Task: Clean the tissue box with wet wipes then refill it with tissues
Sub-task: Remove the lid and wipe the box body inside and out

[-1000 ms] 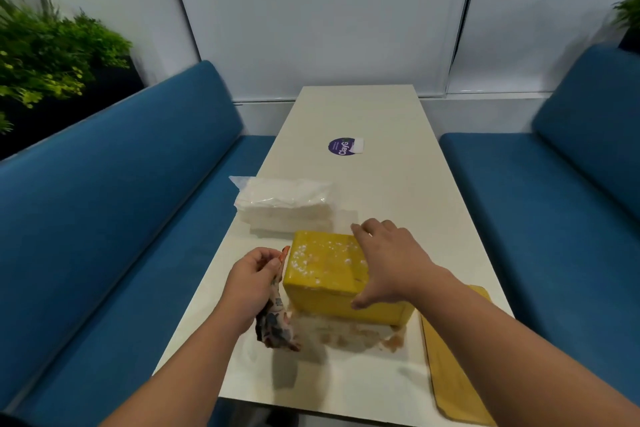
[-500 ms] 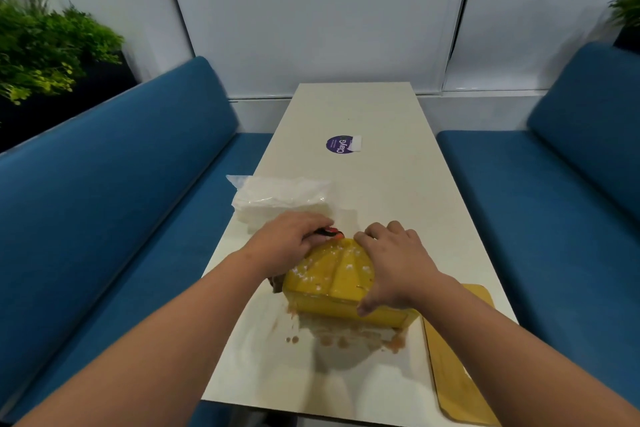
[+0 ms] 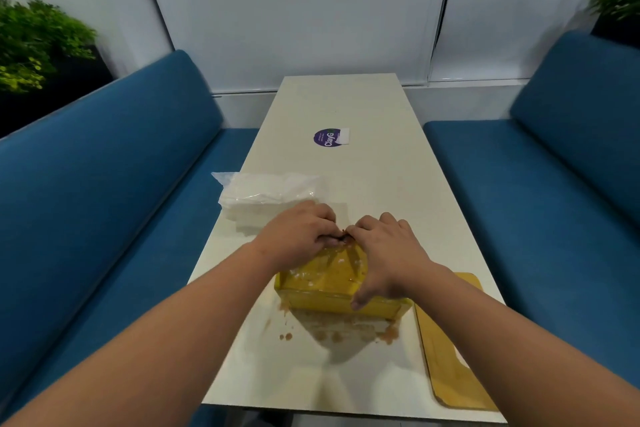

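The yellow tissue box (image 3: 332, 279) sits on the near half of the long white table (image 3: 381, 184), its long axis running across the table from left to right, a broad face turned up and smeared with white and brown. The left hand (image 3: 298, 239) lies over the box's far left corner with fingers curled down on a dirty wipe (image 3: 341, 238), of which only a dark scrap shows between the two hands. The right hand (image 3: 384, 253) grips the box's right part, fingers over the far edge and thumb pressed on the near side. The hands almost touch at the far edge. Brown stains (image 3: 332, 331) mark the table just in front of the box. A pack of tissues (image 3: 266, 194) lies just beyond the left hand, at the table's left edge; a yellow board (image 3: 453, 357) lies along the right edge beside the box. Beyond a purple sticker (image 3: 327, 138) the table runs on to the wall, with blue benches (image 3: 104, 184) on both sides
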Action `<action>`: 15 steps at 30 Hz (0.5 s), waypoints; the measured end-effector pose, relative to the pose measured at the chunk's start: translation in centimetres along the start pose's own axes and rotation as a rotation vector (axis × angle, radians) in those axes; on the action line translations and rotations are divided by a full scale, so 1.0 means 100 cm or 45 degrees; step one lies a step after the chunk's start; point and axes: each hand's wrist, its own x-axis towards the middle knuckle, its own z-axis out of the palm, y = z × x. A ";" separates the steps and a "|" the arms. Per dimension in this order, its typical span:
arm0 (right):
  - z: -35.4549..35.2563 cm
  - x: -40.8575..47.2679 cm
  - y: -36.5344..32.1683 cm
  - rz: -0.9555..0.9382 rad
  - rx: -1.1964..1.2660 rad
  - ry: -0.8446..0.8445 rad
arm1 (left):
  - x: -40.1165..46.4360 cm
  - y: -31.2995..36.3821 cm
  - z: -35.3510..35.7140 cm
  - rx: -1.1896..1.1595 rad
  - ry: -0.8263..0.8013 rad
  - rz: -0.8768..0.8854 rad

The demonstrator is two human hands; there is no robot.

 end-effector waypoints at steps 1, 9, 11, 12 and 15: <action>0.000 0.001 0.000 -0.004 0.000 -0.001 | -0.004 -0.005 -0.003 -0.003 -0.007 -0.018; -0.002 0.001 0.002 0.012 -0.016 -0.035 | -0.021 -0.016 -0.002 -0.018 0.098 -0.047; -0.002 0.001 0.002 0.006 -0.023 -0.030 | -0.012 0.004 0.005 0.024 0.069 0.018; -0.002 0.000 0.002 0.002 -0.024 -0.024 | -0.011 0.006 0.005 0.026 0.062 0.014; -0.003 0.001 0.001 -0.001 -0.029 -0.028 | -0.023 -0.013 -0.005 -0.066 0.095 -0.140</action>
